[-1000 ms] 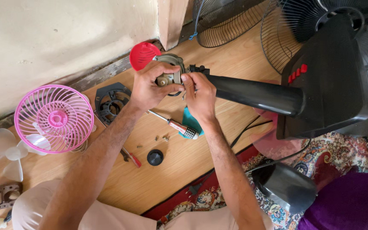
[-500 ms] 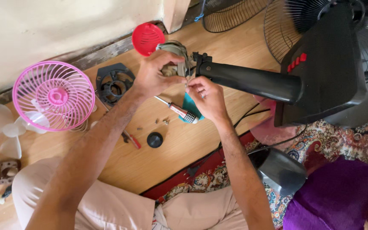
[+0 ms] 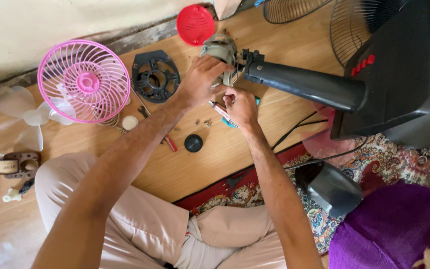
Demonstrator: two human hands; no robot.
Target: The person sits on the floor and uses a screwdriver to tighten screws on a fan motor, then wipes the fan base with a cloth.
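- Fan motor (image 3: pixel 218 49), grey metal, sits at the end of a black fan stand neck (image 3: pixel 299 82), above a light wooden board floor (image 3: pixel 185 169).
- Left hand (image 3: pixel 200 82) is wrapped around the motor's lower side, fingers curled on it.
- Right hand (image 3: pixel 240 107) is pinched narrow just under the motor; I cannot tell what its fingertips hold. A screwdriver (image 3: pixel 221 110) with a red-and-white handle lies just beneath it.
- On the floor lie a pink fan guard (image 3: pixel 83 82), a white fan blade (image 3: pixel 26 117), a black round housing (image 3: pixel 155 75), a red cap (image 3: pixel 195 24), a black knob (image 3: pixel 193 143) and small screws (image 3: pixel 202 121).
- A plaster wall (image 3: pixel 51 20) borders the floor at the top.
- A patterned carpet (image 3: pixel 414 159) and purple cushion (image 3: pixel 394 234) lie to the right.
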